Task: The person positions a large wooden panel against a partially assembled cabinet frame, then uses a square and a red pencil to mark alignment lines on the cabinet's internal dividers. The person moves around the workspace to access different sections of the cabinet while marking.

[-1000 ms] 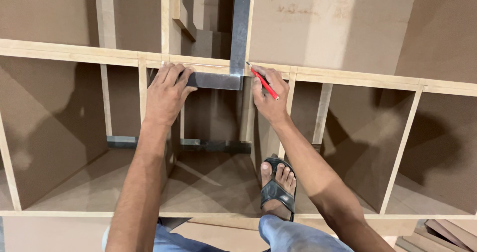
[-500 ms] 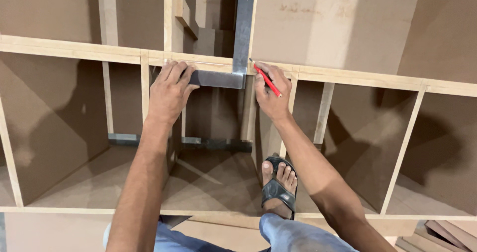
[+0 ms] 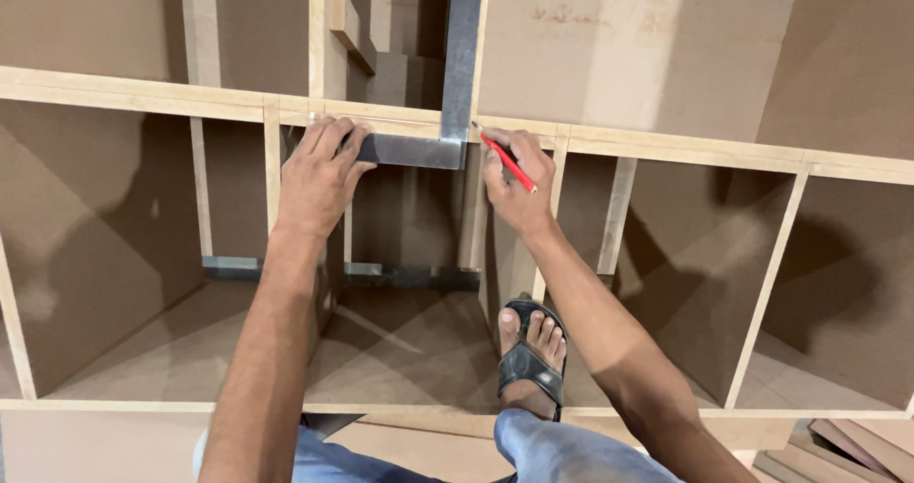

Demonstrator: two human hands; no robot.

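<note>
Two hands show: the left hand [image 3: 319,174] and the right hand [image 3: 514,183]. One metal try square [image 3: 447,112] sits at upper centre, with one red pencil [image 3: 506,159] beside it. One sandalled foot [image 3: 530,354] stands at lower centre. Perhaps three scrap boards [image 3: 828,445] lie at lower right, partly cropped.

Warm even light, soft shadows, seemingly sharp
</note>
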